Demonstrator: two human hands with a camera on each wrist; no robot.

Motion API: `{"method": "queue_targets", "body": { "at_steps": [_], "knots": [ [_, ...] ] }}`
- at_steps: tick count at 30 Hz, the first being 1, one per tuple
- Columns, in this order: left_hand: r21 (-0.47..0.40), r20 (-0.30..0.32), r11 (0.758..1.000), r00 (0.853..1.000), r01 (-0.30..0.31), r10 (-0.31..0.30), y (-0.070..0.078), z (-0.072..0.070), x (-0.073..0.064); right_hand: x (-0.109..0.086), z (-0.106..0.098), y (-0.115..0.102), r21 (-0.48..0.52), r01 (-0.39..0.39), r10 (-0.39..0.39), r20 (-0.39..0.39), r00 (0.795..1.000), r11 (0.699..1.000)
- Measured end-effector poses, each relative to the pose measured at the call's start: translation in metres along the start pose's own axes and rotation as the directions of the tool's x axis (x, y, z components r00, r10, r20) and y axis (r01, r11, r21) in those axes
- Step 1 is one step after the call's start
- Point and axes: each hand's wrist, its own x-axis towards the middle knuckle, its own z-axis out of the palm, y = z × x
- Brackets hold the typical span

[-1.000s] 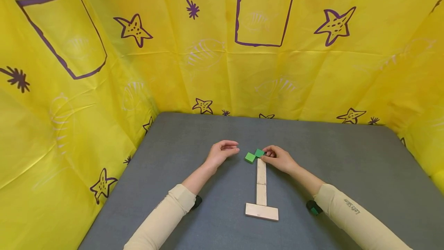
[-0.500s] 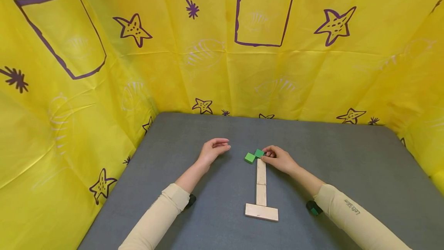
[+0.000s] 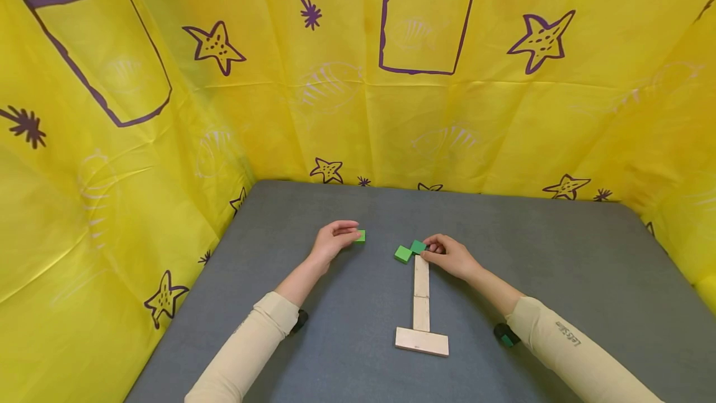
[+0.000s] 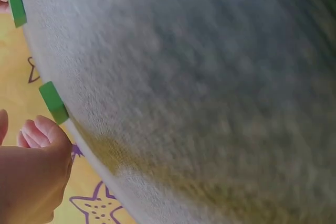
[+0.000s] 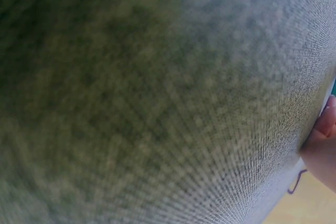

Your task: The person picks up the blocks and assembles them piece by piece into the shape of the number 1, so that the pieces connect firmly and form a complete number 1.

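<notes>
My right hand point(image 3: 450, 259) pinches a dark green square block point(image 3: 418, 247) at the far end of a line of wooden blocks. A lighter green block point(image 3: 403, 254) lies just left of it, meeting it near a corner. At left, another light green block point(image 3: 361, 236) sits right at the fingertips of my left hand point(image 3: 333, 241); the thumb covers part of it and the fingers are apart. In the left wrist view this green block point(image 4: 53, 102) stands beyond the bent fingers. Only part of the right hand point(image 5: 323, 145) shows in the right wrist view.
Two narrow wooden blocks point(image 3: 422, 294) lie end to end on the grey table point(image 3: 503, 235), reaching a wider wooden block point(image 3: 422, 341) laid crosswise at the near end. A yellow curtain point(image 3: 358, 123) with purple drawings surrounds the table's back and sides.
My left hand has moved left, away from the pair of green blocks, and the left green block now shows at its fingertips. The right hand and wooden blocks stay where they were.
</notes>
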Motion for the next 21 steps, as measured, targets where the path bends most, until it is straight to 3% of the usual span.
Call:
{"method": "queue_targets", "body": {
  "at_steps": [11,21],
  "knots": [
    [0.052,-0.027,0.999,1.000,0.004,-0.003,0.0000,-0.0063,0.0048,-0.0004,-0.0008,-0.0012,-0.001,0.001,-0.001,0.000,1.000,1.000],
    [0.176,-0.033,0.984,0.999,0.000,0.006,-0.0023,-0.0102,0.0067,-0.0021,-0.0006,-0.0023,-0.002,0.000,0.000,0.003,1.000,1.000]
  ]
}}
